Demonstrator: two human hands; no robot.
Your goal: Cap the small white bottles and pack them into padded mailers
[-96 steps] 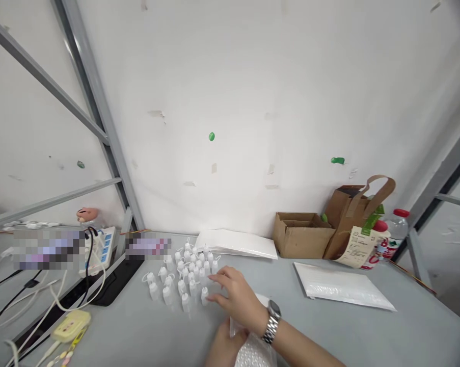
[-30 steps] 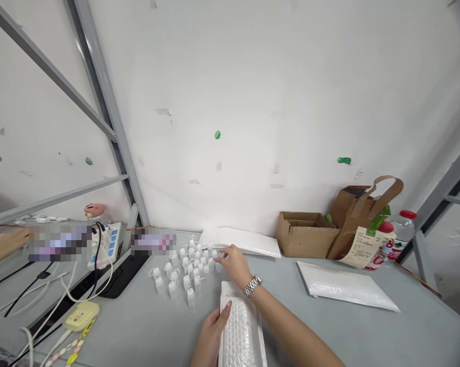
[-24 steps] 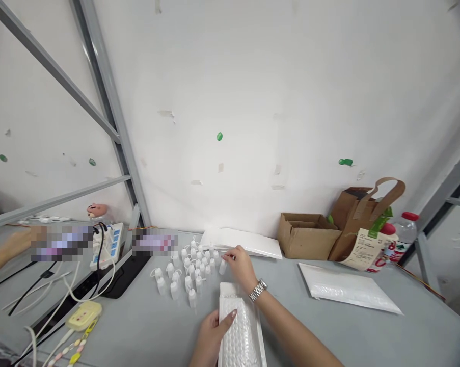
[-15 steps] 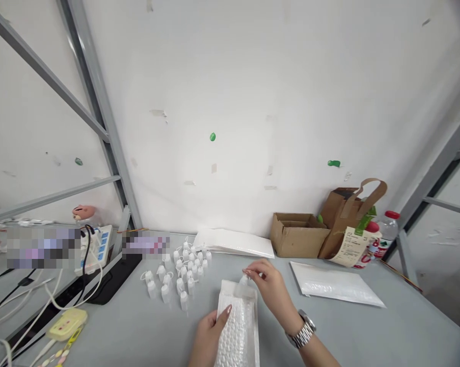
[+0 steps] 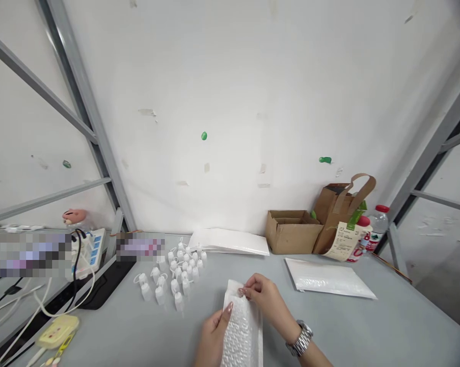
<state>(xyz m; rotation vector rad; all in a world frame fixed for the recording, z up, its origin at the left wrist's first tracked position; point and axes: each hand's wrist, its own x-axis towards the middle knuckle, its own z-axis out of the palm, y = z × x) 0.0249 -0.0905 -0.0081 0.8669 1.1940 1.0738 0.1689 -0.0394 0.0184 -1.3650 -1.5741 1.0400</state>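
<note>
A white bubble mailer (image 5: 240, 331) stands tilted in front of me with its mouth upward. My left hand (image 5: 214, 331) grips its left side, thumb across the front. At the mouth, my right hand (image 5: 262, 295) has thumb and index finger pinched together; whether they hold a bottle or the mailer's edge is hidden. No bottle shows clearly inside the mailer. To the left, several small translucent plastic bottles (image 5: 179, 302) with white caps stand grouped on the grey table.
Flat white mailers (image 5: 230, 239) lie stacked by the wall. A filled-looking mailer (image 5: 329, 278) lies at right. Behind it are a cardboard box (image 5: 291, 237), a brown paper bag (image 5: 329, 214) and a red-capped bottle (image 5: 378, 224). Cables and a power strip (image 5: 94, 250) occupy the left.
My right hand has lowered to the mailer's mouth. The small bottle it held by the cap at the opening has gone out of clear sight. The view has turned slightly right.
</note>
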